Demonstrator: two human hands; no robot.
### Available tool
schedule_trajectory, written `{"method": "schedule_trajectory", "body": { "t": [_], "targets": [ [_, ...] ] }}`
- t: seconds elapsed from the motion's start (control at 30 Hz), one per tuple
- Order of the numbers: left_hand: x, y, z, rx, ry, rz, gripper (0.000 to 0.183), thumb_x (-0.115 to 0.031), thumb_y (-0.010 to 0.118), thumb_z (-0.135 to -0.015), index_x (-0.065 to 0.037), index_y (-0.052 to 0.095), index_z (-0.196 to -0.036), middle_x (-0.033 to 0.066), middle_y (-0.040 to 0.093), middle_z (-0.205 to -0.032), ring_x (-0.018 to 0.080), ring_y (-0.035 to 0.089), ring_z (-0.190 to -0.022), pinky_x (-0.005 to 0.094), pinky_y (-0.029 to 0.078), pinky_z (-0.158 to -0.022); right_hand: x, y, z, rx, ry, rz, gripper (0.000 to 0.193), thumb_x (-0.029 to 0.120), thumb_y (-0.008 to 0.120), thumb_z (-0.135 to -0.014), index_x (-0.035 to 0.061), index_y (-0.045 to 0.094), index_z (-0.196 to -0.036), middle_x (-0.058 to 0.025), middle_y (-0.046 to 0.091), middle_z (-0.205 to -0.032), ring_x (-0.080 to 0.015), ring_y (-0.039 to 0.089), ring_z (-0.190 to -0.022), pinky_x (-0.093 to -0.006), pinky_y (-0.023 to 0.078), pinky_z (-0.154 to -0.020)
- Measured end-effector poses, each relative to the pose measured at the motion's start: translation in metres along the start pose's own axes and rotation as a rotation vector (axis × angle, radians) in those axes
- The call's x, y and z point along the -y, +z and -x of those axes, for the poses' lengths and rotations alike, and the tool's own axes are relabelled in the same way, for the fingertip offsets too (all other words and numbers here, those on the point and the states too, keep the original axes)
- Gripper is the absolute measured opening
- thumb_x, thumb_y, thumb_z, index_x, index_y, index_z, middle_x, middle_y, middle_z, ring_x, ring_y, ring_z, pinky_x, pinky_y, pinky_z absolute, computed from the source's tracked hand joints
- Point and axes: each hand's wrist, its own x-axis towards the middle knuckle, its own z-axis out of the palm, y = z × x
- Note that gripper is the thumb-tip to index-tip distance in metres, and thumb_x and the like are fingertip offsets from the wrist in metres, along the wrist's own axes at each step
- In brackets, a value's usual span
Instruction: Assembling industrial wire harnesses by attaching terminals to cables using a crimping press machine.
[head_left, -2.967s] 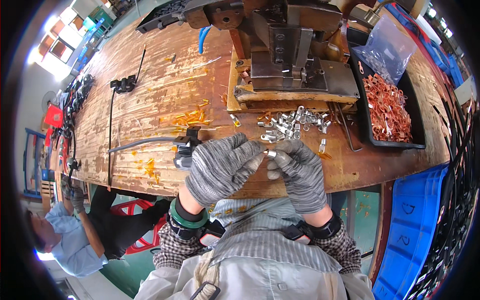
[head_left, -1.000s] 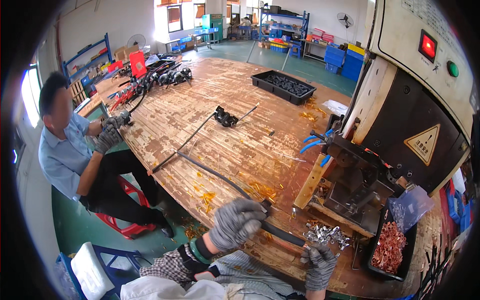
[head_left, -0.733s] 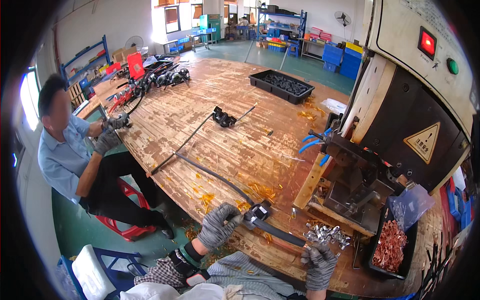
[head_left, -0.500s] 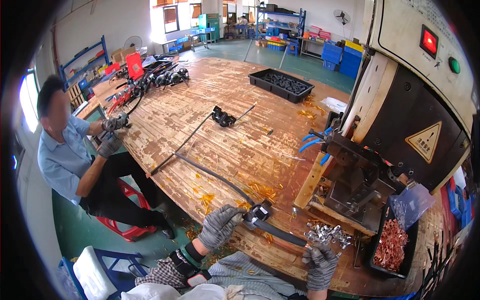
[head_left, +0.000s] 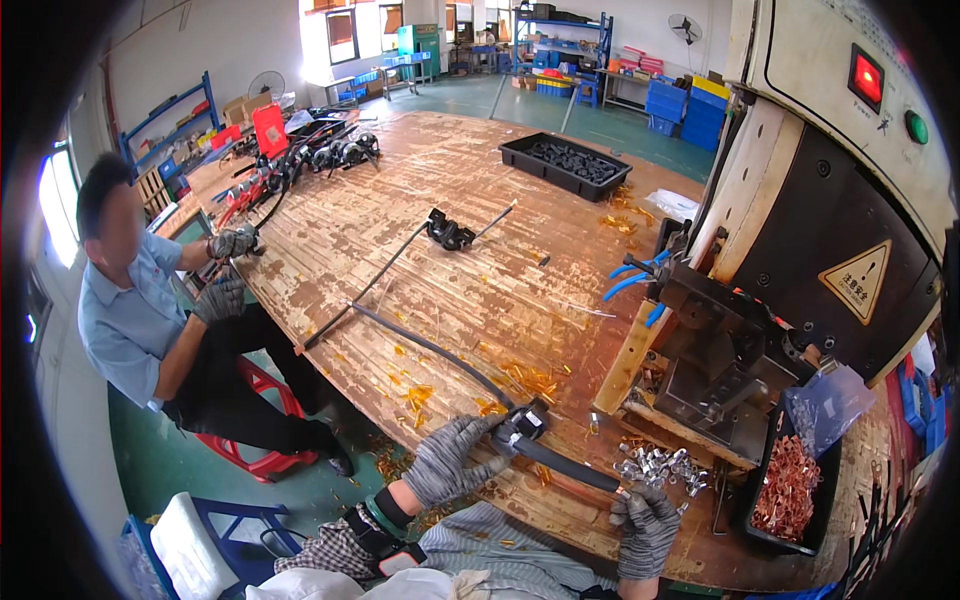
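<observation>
A thick black cable (head_left: 565, 466) with a boxy black connector (head_left: 524, 421) on it lies over the near edge of the table. My left hand (head_left: 450, 462), in a grey striped glove, is beside the connector with thumb and fingers apart; its fingertips reach the connector's left side. At the cable's right end, my gloved right hand (head_left: 645, 528) is closed in a pinch on the stripped tip. A thinner stretch of cable (head_left: 430, 347) runs from the connector up and left across the table. Just beyond my right hand lies a heap of silvery metal terminals (head_left: 668, 468).
A press machine (head_left: 725, 370) stands at the right, beside a black bin of copper terminals (head_left: 785, 490). A black tray of dark parts (head_left: 565, 167) sits farther back, and another cable assembly (head_left: 450, 232) lies mid-table. At the left a co-worker (head_left: 140, 290) sits on a red stool.
My left thumb has come away from the connector and the fingers have spread. My right hand still pinches the cable end. The view has shifted slightly.
</observation>
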Motion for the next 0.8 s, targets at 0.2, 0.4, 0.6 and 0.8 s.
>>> {"method": "schedule_trajectory", "body": {
  "t": [0.2, 0.4, 0.6, 0.8],
  "targets": [
    [0.012, 0.001, 0.002, -0.278, 0.108, 0.197, 0.019, -0.014, 0.054, -0.083, -0.005, 0.058, -0.098, 0.0129, 0.058, -0.089, 0.0303, 0.058, -0.080, 0.0347, 0.047, -0.071, -0.005, 0.008, -0.002, -0.008, 0.000, 0.019, 0.013, 0.007, 0.063, -0.077, 0.0013, 0.060, -0.089, -0.0083, 0.061, -0.072, -0.0137, 0.058, -0.056, -0.0228, 0.048, -0.045],
    [0.021, -0.049, 0.006, -0.553, 0.104, -0.282, 0.013, -0.007, 0.055, -0.078, -0.004, 0.058, -0.090, 0.0136, 0.058, -0.093, 0.0309, 0.057, -0.083, 0.0362, 0.047, -0.070, 0.007, 0.023, -0.005, 0.092, -0.035, 0.095, 0.012, 0.010, 0.063, -0.078, 0.0022, 0.058, -0.086, -0.0024, 0.053, -0.068, -0.0073, 0.050, -0.054, -0.0186, 0.041, -0.044],
    [0.062, -0.213, 0.007, -1.003, -0.196, -1.210, 0.073, 0.000, 0.046, -0.071, -0.007, 0.019, -0.139, 0.0217, 0.020, -0.140, 0.0368, 0.018, -0.131, 0.0415, 0.021, -0.106, 0.017, 0.001, 0.004, 0.109, 0.128, 0.206, 0.014, 0.008, 0.052, -0.085, -0.0001, 0.059, -0.094, -0.0099, 0.056, -0.110, -0.0233, 0.045, -0.111, -0.0367, 0.039, -0.090],
    [0.071, -0.170, 0.031, -0.785, -0.114, -0.997, 0.068, 0.001, 0.051, -0.065, -0.006, 0.036, -0.131, 0.0209, 0.025, -0.138, 0.0371, 0.021, -0.130, 0.0426, 0.021, -0.106, 0.016, 0.018, 0.016, 0.218, -0.261, 0.515, 0.016, 0.004, 0.050, -0.086, 0.0012, 0.058, -0.100, -0.0094, 0.054, -0.110, -0.0210, 0.050, -0.099, -0.0317, 0.044, -0.075]
  ]
}}
